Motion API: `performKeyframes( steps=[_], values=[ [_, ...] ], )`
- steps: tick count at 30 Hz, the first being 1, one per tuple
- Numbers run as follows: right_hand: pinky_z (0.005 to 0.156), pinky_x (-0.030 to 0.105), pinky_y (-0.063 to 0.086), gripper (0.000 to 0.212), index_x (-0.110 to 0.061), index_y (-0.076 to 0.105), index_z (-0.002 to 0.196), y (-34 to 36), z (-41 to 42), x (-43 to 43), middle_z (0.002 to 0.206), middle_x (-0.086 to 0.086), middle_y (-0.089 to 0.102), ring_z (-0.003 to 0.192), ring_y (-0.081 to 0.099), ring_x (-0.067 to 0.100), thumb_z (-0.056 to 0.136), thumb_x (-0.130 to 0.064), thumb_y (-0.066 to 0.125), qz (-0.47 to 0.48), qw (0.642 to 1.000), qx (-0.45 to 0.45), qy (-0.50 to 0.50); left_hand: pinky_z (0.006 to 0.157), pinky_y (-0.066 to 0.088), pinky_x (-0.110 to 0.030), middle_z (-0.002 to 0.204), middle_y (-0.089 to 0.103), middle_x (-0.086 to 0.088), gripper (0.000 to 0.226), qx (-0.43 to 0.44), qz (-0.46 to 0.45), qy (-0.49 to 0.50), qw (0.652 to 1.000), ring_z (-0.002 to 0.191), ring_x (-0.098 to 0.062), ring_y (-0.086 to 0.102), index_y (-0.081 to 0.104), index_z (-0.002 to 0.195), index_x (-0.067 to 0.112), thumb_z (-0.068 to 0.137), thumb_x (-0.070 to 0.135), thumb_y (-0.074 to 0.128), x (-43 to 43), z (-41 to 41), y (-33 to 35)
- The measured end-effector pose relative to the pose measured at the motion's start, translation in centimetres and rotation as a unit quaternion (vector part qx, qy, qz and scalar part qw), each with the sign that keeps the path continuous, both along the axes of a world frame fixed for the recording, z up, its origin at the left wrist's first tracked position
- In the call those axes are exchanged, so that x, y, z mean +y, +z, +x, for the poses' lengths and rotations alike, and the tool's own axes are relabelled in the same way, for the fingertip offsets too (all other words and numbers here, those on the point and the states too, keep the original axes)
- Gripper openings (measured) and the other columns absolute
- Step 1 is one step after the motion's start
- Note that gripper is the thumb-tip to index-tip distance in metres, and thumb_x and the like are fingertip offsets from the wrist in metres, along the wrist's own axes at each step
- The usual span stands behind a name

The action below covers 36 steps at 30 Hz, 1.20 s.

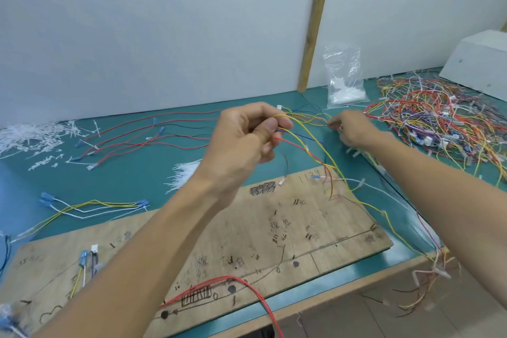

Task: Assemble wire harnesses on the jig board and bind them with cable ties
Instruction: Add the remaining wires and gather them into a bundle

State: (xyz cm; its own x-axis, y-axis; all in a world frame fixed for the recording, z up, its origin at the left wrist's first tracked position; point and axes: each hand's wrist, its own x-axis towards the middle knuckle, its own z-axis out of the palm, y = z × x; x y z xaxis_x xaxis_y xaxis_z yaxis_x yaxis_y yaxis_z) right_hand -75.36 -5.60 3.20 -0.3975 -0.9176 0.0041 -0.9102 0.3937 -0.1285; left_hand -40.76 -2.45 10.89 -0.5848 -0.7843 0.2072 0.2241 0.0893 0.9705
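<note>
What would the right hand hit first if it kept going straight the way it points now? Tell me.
The right hand points away and leftward, gripping the wire bundle. Going straight on, it would likely cross bare green mat, then meet the white back wall. Depth is unclear.

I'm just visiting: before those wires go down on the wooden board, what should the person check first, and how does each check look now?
1. Left hand grips the thin coloured wire bundle: ok.
2. Right hand holds the bundle's far end: ok.
3. Wires untangled: cannot tell.
4. Bare space on the marked wooden jig board: ok.
5. Loose white cable ties close by: ok.
6. Connector seated: cannot tell.
</note>
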Motion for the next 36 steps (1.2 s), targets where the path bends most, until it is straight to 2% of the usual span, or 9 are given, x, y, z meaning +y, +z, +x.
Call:
performKeyframes(
  steps=[4,9,11,13,16,19,21,27,36],
  values=[
    [0.103,0.049,0.048,0.065,-0.026,0.066,0.140,-0.2,0.5,1.0,0.133,0.013,0.055,0.130,0.049,0.038,0.083,0.005,0.069,-0.012,0.996,0.090,-0.007,0.059,0.024,-0.030,0.069,0.055,0.002,0.033,0.013,0.033,-0.021,0.999,0.060,-0.012,0.033,0.071,0.096,0.003,0.109,-0.003,0.041,-0.8,2.2,0.9],
    [0.100,0.045,0.042,0.049,-0.026,0.069,0.133,2.4,6.9,3.6,0.121,0.012,0.048,0.116,0.045,0.033,0.086,-0.013,0.072,-0.213,0.974,0.079,-0.012,0.058,0.026,-0.029,0.072,0.066,0.007,0.029,0.005,0.032,-0.050,0.998,0.064,-0.013,0.031,0.068,0.107,-0.005,0.106,-0.007,0.039,0.1,2.0,1.7],
    [0.101,0.044,0.048,0.024,-0.024,0.073,0.121,3.9,10.5,6.8,0.113,0.006,0.064,0.107,0.060,0.021,0.101,-0.032,0.064,-0.281,0.946,-0.156,0.050,0.058,0.029,-0.029,0.073,0.061,0.003,0.030,0.008,0.018,-0.053,0.998,0.065,-0.014,0.032,0.069,0.107,-0.005,0.106,-0.008,0.040,0.7,1.7,2.3],
    [0.098,0.043,0.052,0.063,-0.019,0.071,0.125,5.1,13.9,11.0,0.112,0.009,0.075,0.110,0.069,0.019,0.104,-0.067,0.036,-0.169,0.860,-0.462,0.132,0.059,0.031,-0.030,0.076,0.056,-0.002,0.030,0.018,0.006,-0.050,0.999,0.064,-0.013,0.035,0.070,0.108,-0.005,0.107,-0.008,0.041,1.3,1.5,3.1],
    [0.092,0.045,0.048,0.107,0.000,0.063,0.131,5.5,16.1,16.0,0.098,0.027,0.074,0.098,0.071,0.033,0.085,-0.091,0.030,0.006,0.783,-0.590,0.199,0.058,0.033,-0.030,0.080,0.052,-0.011,0.031,0.028,-0.011,-0.020,0.999,0.064,-0.013,0.037,0.072,0.107,-0.002,0.107,-0.007,0.042,1.9,1.8,4.6],
    [0.080,0.030,0.050,0.041,-0.020,0.074,0.108,5.1,16.1,20.6,0.082,0.011,0.075,0.078,0.068,0.024,0.091,-0.057,0.068,0.008,0.865,-0.458,0.203,0.057,0.038,-0.028,0.079,0.052,-0.010,0.030,0.049,-0.019,0.015,0.999,0.064,-0.014,0.037,0.073,0.107,-0.003,0.106,-0.009,0.043,2.1,3.0,5.6],
    [0.070,0.033,0.051,0.026,-0.025,0.075,0.092,5.1,15.8,23.0,0.076,0.008,0.071,0.070,0.065,0.022,0.094,-0.051,0.073,-0.015,0.905,-0.381,0.188,0.058,0.040,-0.028,0.082,0.051,-0.011,0.029,0.055,-0.022,0.032,0.998,0.064,-0.013,0.040,0.072,0.108,-0.004,0.106,-0.009,0.044,2.3,4.1,5.9],
    [0.052,0.026,0.044,0.045,-0.027,0.076,0.088,6.8,16.3,26.5,0.061,0.008,0.063,0.057,0.054,0.008,0.096,-0.067,0.059,-0.116,0.941,-0.293,0.121,0.061,0.046,-0.028,0.083,0.054,-0.015,0.023,0.042,-0.043,0.083,0.995,0.064,-0.013,0.046,0.073,0.109,-0.003,0.105,-0.006,0.051,3.3,7.5,4.8],
    [0.040,0.019,0.031,0.078,-0.026,0.077,0.097,12.3,17.8,30.3,0.045,0.010,0.054,0.035,0.037,0.014,0.079,-0.096,0.048,-0.007,0.949,-0.312,0.053,0.067,0.058,-0.029,0.081,0.075,-0.009,0.005,0.048,-0.017,0.097,0.994,0.072,-0.019,0.062,0.073,0.099,0.004,0.095,0.007,0.074,4.1,11.7,3.1]
  ],
)
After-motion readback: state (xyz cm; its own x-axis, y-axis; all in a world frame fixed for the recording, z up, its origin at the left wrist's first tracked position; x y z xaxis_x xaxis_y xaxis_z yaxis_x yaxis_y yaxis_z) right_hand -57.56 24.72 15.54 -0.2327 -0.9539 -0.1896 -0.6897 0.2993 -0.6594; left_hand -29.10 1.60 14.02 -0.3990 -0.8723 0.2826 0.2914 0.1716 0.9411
